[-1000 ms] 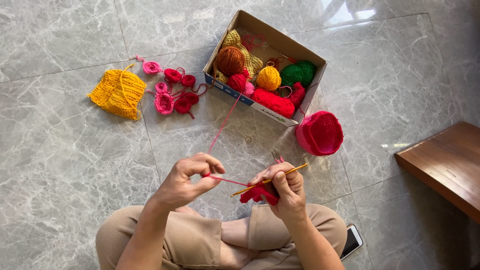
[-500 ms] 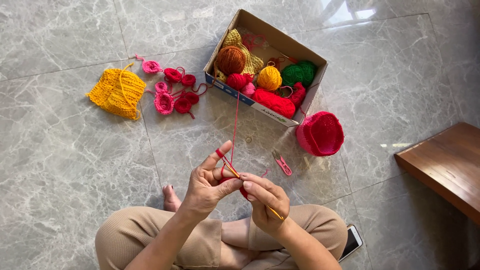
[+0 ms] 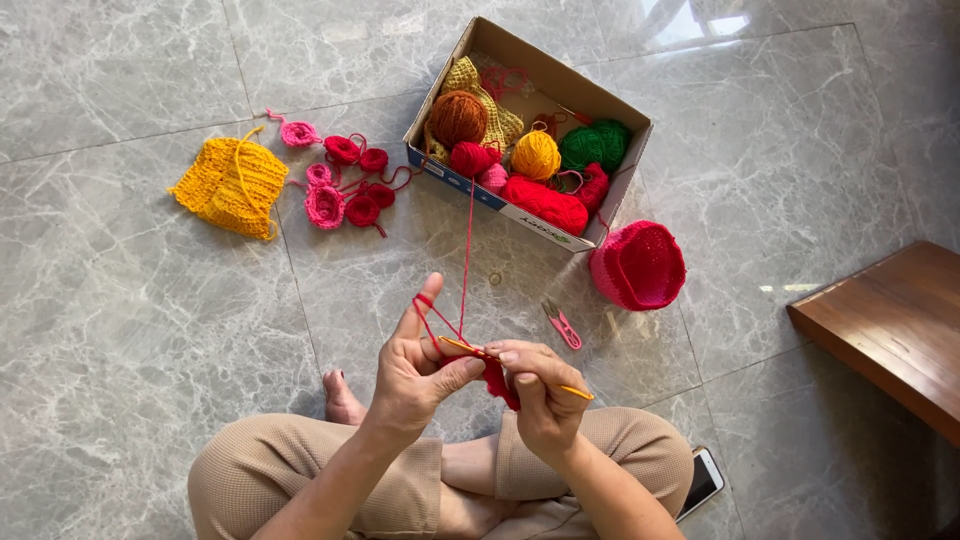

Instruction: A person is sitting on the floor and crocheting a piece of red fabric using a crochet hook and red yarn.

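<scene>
My left hand [image 3: 418,366] is raised with red yarn [image 3: 466,250] looped over the index finger; the strand runs up to a red ball in the cardboard box [image 3: 612,190]. Thumb and fingers pinch a small red crochet piece [image 3: 497,381]. My right hand [image 3: 540,392] grips a yellow crochet hook [image 3: 572,391], its tip pointing left into the piece. Both hands meet above my crossed legs in beige trousers.
The box holds several yarn balls: brown, yellow, green, red. A red crocheted cap [image 3: 638,265] lies right of it, pink snips [image 3: 561,323] on the floor, a yellow knit piece [image 3: 231,184] and small pink and red flowers [image 3: 346,187] at left, a wooden bench [image 3: 890,330] right, a phone [image 3: 701,482] by my knee.
My hands came together from a spread position. The left hand lifted with the yarn over its index finger, and the strand now runs straight up to the box.
</scene>
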